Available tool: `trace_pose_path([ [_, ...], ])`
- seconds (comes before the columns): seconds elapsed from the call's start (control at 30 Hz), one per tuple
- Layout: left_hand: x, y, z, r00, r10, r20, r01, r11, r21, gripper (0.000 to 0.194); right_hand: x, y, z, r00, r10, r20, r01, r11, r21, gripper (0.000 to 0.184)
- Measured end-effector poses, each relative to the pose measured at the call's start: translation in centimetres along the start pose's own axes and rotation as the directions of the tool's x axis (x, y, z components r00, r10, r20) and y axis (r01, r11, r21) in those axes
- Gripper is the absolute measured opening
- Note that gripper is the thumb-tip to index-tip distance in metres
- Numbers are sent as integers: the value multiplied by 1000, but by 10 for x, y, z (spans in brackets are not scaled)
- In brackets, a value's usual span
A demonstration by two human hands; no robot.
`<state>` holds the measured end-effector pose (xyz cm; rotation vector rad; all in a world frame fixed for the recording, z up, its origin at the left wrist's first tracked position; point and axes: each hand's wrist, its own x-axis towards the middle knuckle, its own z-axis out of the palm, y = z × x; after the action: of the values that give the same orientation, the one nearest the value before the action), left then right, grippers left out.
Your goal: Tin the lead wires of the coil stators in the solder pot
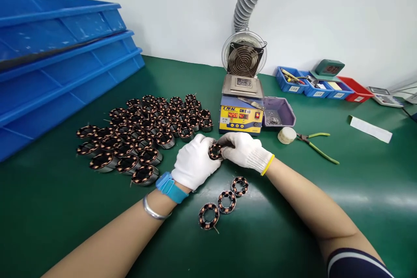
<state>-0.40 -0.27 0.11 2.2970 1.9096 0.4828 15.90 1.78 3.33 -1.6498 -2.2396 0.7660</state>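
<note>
My left hand (pixel 196 161), in a white glove, is closed around a copper-wound motor stator (pixel 215 151) in front of the yellow and blue solder pot (pixel 241 115). From the other side my right hand (pixel 243 150), gloved too, pinches the rim of the same stator; its fingertips partly hide what they grip there. Below my hands, three more stators (pixel 227 202) lie in a slanting row on the green mat. To the left of my left hand stands a large cluster of stators (pixel 150 126), their copper windings facing up.
Stacked blue crates (pixel 65 65) rise at the left. A fume fan (pixel 244 58) with a grey duct stands behind the solder pot. On the right are a purple bin (pixel 289 115), a round white tin (pixel 287 135), green-handled pliers (pixel 312 141), small blue boxes (pixel 312 91) and a paper strip (pixel 370 129).
</note>
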Motion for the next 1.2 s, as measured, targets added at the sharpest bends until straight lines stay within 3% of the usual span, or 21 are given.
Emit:
trace_pose_path([
  [0.1,-2,4,1,990,104,-92,-89,984,155,28,0,-5,2,997,62,-56,-63,998,-18,27],
  [0.2,-4,5,3,977,186,-100,-154,952,266,25,-1,-9,8,988,119,-101,-125,991,-48,27],
  [0.4,-6,5,3,978,195,-73,-166,942,292,28,-6,-6,4,995,77,-58,-81,994,-69,25],
  [0.6,-6,2,3,985,129,-112,-118,988,103,36,-10,7,-7,997,-60,47,63,997,-54,25],
  [0.7,-5,-3,4,975,162,-153,-173,983,-66,39,-7,19,-10,986,-141,87,142,990,-4,21],
  [0.8,-5,-8,5,957,183,-223,-238,939,-250,44,0,35,-13,992,-85,88,68,980,187,17],
  [0.9,-4,-9,4,948,143,-284,-235,917,-323,45,4,42,-11,997,10,78,-42,907,420,16],
  [1.0,-5,-7,4,940,127,-316,-246,895,-371,45,2,32,-2,983,-128,130,22,789,614,37],
  [1.1,-6,-6,8,956,132,-262,-249,838,-486,51,-4,15,13,982,-188,17,129,736,665,40],
  [1.2,-5,-6,15,975,102,-197,-204,764,-612,58,-9,3,21,981,-78,-179,159,851,500,38],
])
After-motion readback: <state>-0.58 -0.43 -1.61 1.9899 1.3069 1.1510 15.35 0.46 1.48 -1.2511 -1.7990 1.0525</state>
